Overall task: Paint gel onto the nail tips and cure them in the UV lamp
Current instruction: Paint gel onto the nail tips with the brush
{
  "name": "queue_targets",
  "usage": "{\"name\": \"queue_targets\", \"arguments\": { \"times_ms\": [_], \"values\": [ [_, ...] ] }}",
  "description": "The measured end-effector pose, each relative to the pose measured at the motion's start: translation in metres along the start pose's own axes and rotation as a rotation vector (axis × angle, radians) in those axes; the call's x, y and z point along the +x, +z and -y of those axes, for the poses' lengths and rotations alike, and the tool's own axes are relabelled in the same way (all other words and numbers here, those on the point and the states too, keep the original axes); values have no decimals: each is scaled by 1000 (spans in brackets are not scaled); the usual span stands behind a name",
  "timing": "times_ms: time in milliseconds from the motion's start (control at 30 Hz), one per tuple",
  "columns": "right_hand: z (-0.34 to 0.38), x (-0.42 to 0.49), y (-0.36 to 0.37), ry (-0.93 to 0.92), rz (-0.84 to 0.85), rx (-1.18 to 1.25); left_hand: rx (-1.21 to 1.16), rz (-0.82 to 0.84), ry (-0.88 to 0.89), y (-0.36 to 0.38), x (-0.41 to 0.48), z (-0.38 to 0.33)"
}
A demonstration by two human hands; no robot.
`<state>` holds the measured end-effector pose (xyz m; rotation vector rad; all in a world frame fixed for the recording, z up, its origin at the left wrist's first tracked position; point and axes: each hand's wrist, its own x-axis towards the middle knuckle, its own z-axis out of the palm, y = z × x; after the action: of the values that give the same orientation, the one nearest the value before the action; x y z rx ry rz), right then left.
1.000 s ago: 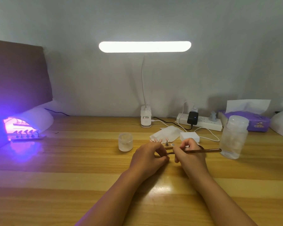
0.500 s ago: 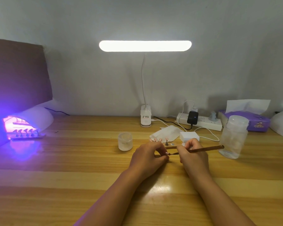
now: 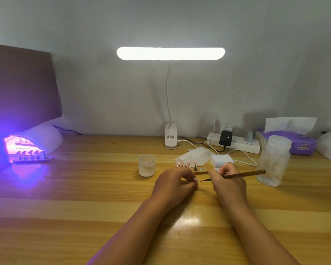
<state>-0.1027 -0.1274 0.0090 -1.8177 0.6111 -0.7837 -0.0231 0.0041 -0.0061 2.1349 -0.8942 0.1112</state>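
My left hand (image 3: 173, 185) pinches a small pink nail tip (image 3: 195, 179) between thumb and fingers at the table's middle. My right hand (image 3: 227, 181) grips a brown gel brush (image 3: 243, 174), whose dark bristle end points left and sits just right of the nail tip. Behind my hands a wooden strip (image 3: 200, 172) carries several pink nail tips on stands (image 3: 185, 164). A small frosted gel jar (image 3: 146, 165) stands to the left. At far left the UV lamp (image 3: 36, 139) glows purple, with another strip of nail tips (image 3: 32, 156) at its mouth.
A lit desk lamp (image 3: 170, 53) stands at the back centre. A power strip (image 3: 235, 143) with cables, a white block (image 3: 221, 160), a tissue (image 3: 194, 156), a clear plastic bottle (image 3: 274, 160) and a purple tissue box (image 3: 298, 143) fill the right side.
My right hand has drawn slightly right and lowered the brush tip toward the nail tip in my left hand. The left hand has barely moved.
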Motion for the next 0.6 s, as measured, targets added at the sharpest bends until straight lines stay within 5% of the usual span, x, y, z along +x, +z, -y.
{"name": "queue_targets", "arguments": {
  "times_ms": [200,600],
  "values": [
    [1,-3,1,-32,138,37,18,-2,5,0,0,0],
    [0,0,0,-3,28,28,48,-3,12,-1,0,-1]
  ]
}}
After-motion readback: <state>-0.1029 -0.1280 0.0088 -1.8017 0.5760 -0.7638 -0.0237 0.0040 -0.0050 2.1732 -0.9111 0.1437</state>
